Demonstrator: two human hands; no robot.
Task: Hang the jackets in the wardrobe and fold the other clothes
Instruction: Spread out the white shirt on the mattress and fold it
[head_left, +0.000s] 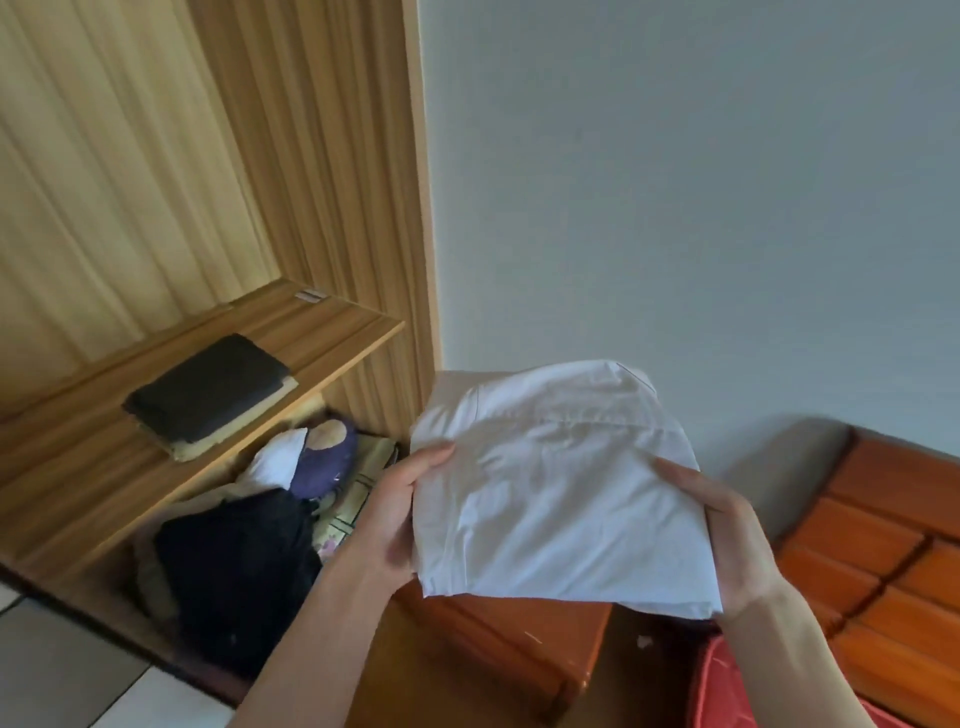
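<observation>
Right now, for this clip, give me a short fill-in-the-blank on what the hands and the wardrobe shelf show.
1. Both hands hold a folded ____ garment.
2. The left hand grips the garment's ____ edge.
3. On the wardrobe shelf, a dark folded cloth lies ____ a beige one.
4. The right hand holds it above an orange-brown ____ cabinet.

Missing words: white; left; on top of; wooden

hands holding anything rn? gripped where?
Yes: a folded white garment. The left hand grips its left edge, the right hand its right edge; both thumbs lie on top.
</observation>
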